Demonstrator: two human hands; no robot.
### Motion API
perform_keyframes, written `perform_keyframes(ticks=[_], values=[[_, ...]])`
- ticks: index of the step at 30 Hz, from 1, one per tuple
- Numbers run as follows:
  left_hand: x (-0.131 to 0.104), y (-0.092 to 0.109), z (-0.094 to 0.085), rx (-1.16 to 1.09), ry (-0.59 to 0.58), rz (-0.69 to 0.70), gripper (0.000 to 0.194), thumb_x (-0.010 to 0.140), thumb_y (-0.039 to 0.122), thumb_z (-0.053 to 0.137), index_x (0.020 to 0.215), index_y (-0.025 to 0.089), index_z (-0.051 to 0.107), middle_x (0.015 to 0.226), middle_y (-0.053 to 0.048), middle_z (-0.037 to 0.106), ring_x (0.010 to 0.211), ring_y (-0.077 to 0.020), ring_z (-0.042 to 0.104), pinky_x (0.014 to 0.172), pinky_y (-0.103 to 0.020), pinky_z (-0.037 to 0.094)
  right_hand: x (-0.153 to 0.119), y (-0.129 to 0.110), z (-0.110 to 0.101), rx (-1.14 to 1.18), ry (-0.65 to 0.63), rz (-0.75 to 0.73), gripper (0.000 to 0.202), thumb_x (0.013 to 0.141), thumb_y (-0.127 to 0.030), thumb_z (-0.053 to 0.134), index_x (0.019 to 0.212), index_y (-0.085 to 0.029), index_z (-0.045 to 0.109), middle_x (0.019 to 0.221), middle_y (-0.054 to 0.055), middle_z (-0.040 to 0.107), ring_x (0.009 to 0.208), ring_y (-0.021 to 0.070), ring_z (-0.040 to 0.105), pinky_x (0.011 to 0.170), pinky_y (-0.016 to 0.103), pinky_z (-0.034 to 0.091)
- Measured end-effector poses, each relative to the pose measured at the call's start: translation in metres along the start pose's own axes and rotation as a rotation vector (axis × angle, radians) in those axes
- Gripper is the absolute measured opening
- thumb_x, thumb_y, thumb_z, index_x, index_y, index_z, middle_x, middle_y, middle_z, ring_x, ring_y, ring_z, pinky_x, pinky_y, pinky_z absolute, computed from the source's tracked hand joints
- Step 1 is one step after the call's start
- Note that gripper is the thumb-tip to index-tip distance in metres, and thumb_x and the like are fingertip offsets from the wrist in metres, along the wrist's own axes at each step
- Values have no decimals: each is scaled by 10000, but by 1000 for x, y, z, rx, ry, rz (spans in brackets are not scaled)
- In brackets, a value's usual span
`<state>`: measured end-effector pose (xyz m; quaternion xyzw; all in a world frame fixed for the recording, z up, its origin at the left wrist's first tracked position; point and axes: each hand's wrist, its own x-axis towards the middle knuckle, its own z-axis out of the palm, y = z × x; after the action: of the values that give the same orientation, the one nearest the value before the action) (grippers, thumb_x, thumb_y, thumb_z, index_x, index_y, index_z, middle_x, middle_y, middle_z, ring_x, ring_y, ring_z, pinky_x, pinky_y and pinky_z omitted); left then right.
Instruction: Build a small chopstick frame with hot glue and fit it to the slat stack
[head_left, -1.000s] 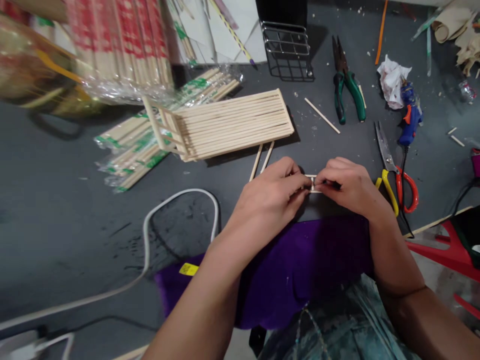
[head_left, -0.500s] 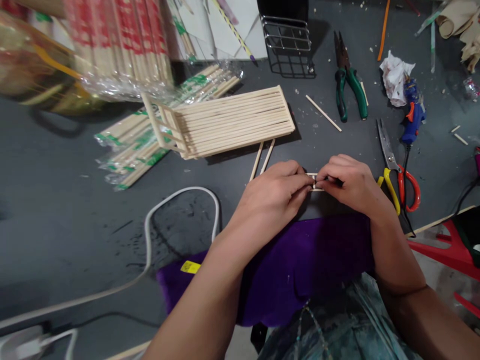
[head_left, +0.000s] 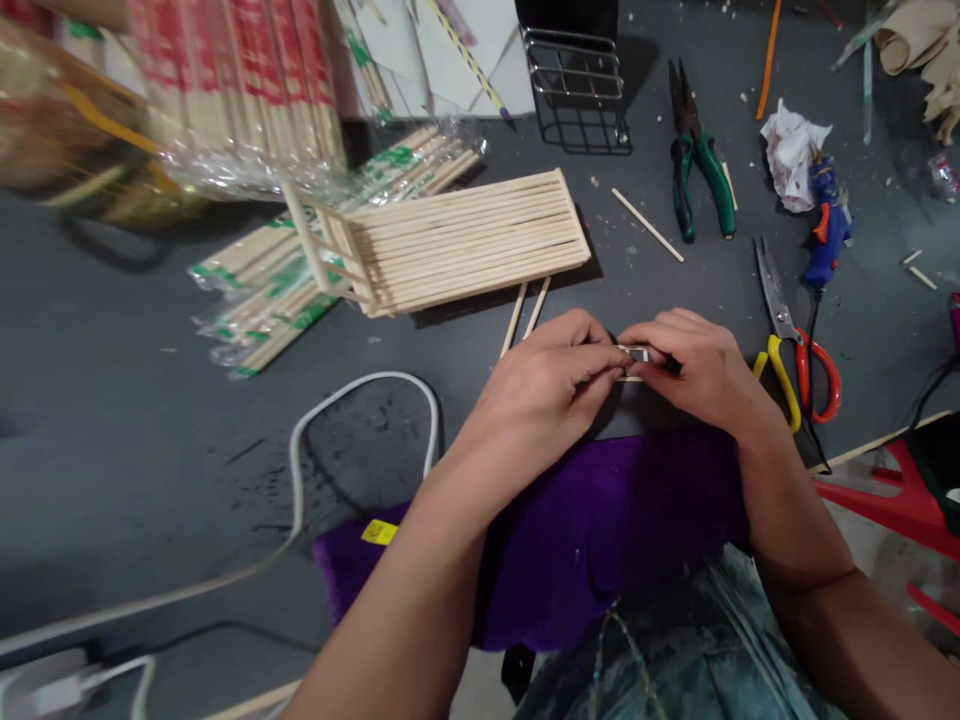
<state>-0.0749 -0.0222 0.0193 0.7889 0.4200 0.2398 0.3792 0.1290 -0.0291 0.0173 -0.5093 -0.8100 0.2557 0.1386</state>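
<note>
Between my two hands lies a small frame of wooden sticks (head_left: 639, 353), mostly covered by my fingers. My left hand (head_left: 559, 370) is closed, its thumb and fingers pinching the frame's left part. From the right, my right hand (head_left: 694, 362) is closed with its fingertips at the frame's crosspiece. Two loose wooden sticks (head_left: 535, 306) stick out beyond my left hand. Behind them stands a larger piece made of wooden sticks (head_left: 472, 235), a slatted bed shape with an upright ladder-like end at its left.
Scissors (head_left: 784, 325), a blue glue gun (head_left: 825, 225) and green-handled pliers (head_left: 694, 160) lie to the right. Wrapped chopsticks (head_left: 277, 290) are at the left, near a white cable (head_left: 296, 470). A wire rack (head_left: 574, 70) stands at the back. Purple cloth (head_left: 615, 520) covers the near edge.
My right fingertips have shifted slightly left, up against my left fingertips, and the frame's right end now shows between the right fingers. Other things have stayed in place.
</note>
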Motion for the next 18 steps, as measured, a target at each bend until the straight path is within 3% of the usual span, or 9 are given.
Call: perform_keyframes(ticks=[10,18], values=[[1,4,-3,-52,81,-43,229,926,162,518,888,215,737,904,-30,668,813,-146,634,713,-262,484,0,-2,4,-37,7,-23,133,979,-286,594,956,-229,712,807,22,607,834,200,532,745,314,379],[2,-1,-4,56,132,-116,248,911,137,486,1004,190,709,964,-46,689,888,-177,643,802,-298,512,0,2,6,-48,2,-47,187,984,-288,605,1105,-248,741,823,31,616,834,203,530,744,319,390]])
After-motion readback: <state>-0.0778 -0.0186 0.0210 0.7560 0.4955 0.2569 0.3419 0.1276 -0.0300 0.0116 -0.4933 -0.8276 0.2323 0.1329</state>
